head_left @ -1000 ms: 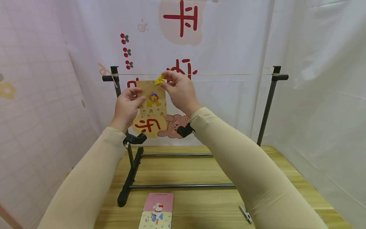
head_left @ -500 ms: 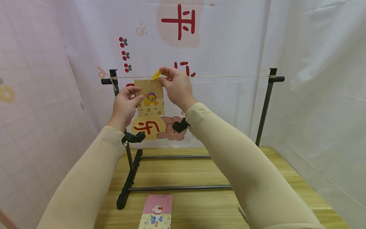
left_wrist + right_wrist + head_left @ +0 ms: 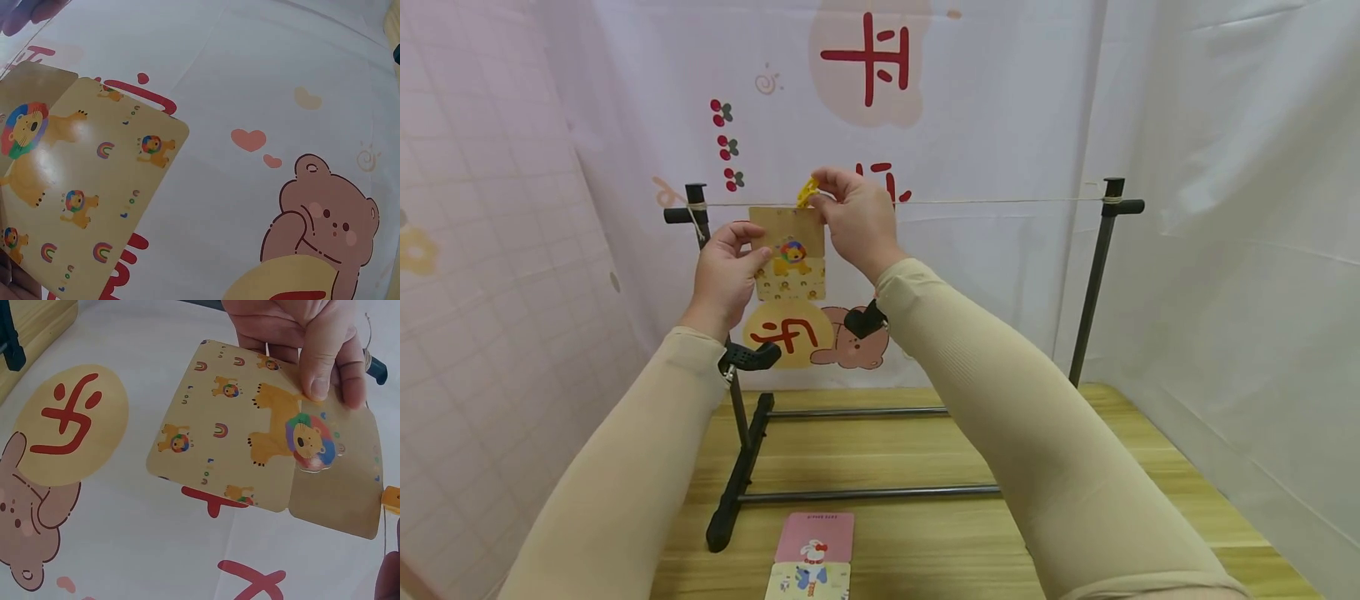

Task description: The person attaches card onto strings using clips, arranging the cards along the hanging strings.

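My left hand (image 3: 722, 271) holds a tan card (image 3: 788, 282) by its left edge, thumb in front. The card hangs upright just under the string (image 3: 992, 201) and is printed with a rainbow-maned lion and smaller lions. At the card's top edge, my right hand (image 3: 861, 218) pinches a yellow clip (image 3: 807, 192) between thumb and fingers, level with the string. In the right wrist view, the left thumb (image 3: 319, 378) presses the card's face, and the clip (image 3: 391, 499) sits right at the card's top edge. The left wrist view shows the card's lower part (image 3: 106, 169) close up.
The string spans two dark posts (image 3: 1093, 287) of a rack standing on the wooden table (image 3: 925, 550). Below the rack's front bar (image 3: 880, 493) lies a pink and yellow rabbit card (image 3: 814, 542). A printed white curtain (image 3: 1000, 100) hangs behind.
The right hand has brought the yellow clip slightly left and up, tipping it steeper at the string. The card has risen closer to the string. A metal clip on the table is now hidden behind the right arm.
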{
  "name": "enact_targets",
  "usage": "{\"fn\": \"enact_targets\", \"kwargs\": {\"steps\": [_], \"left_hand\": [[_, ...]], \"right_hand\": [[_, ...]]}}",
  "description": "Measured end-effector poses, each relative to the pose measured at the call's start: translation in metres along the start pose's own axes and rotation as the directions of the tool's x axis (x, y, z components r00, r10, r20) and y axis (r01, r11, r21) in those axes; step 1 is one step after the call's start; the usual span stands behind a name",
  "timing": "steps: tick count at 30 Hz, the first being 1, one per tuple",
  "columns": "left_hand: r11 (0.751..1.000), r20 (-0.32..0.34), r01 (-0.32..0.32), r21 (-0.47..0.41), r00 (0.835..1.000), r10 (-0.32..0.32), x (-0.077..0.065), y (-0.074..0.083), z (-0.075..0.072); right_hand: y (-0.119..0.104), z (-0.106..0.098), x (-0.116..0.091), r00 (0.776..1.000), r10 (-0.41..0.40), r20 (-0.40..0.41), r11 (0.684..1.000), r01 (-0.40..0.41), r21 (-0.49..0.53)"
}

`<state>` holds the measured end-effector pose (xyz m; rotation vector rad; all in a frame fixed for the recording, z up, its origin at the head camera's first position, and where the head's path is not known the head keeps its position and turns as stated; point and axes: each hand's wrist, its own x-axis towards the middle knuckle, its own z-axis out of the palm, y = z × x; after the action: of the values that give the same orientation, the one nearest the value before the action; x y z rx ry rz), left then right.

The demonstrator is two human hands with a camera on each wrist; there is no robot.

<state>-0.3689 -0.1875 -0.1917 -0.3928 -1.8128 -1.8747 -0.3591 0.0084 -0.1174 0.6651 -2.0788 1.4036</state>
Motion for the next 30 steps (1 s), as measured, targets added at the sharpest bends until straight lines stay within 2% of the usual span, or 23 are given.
{"fn": "enact_targets", "kwargs": {"steps": [19, 30], "left_hand": [[1.0, -0.027, 0.003, 0.003, 1.0, -0.003, 0.0029, -0.0032, 0.0037], [0.999, -0.023, 0.005, -0.046, 1.0, -0.006, 0.0022, -0.0029, 0.0059]], "right_hand": [[-0.0003, 0.003, 0.0029, 0.999, 0.037, 0.013, 0.999, -0.037, -0.031], [-0.0019, 0.0016, 0.0057, 0.996, 0.069, 0.055, 0.997, -0.067, -0.043]]}}
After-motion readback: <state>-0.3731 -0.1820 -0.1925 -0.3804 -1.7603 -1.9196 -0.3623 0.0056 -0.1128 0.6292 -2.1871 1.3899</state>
